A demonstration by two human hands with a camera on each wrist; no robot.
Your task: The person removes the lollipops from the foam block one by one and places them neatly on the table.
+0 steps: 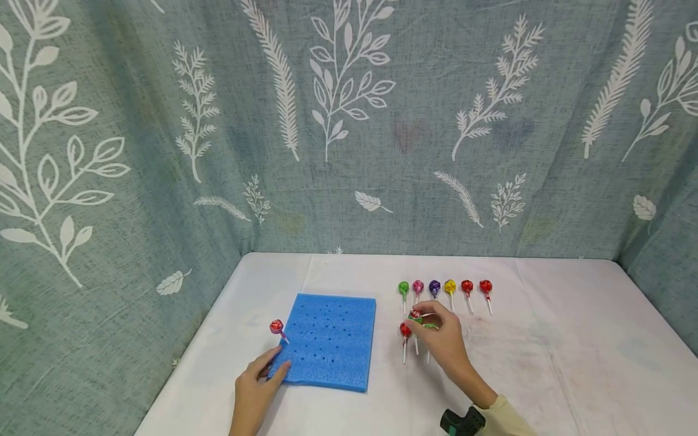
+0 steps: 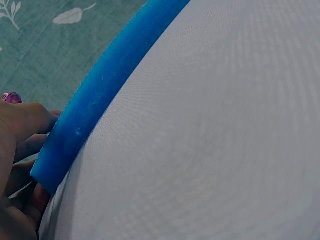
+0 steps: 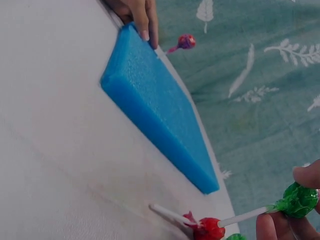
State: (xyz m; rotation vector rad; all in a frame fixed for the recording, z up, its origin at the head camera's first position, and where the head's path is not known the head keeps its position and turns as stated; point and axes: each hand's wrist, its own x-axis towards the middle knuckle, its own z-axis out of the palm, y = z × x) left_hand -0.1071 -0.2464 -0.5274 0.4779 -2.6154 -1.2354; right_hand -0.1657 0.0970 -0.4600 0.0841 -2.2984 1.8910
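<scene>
Blue foam block (image 1: 331, 340) with rows of small holes lies flat on the white table (image 1: 545, 363), and the left hand (image 1: 256, 387) rests at its near left corner, fingers fairly straight against the edge and thumb on top. One red-wrapped lollipop (image 1: 277, 327) stands in the block's left edge. The right hand (image 1: 444, 336) is well apart from the left, to the right of the block, pinching a green lollipop (image 3: 297, 200) by its head between fingertips. A red lollipop (image 1: 405, 330) lies just beside that hand. Behind it a row of six lollipops (image 1: 444, 287) lies on the table, green to red
</scene>
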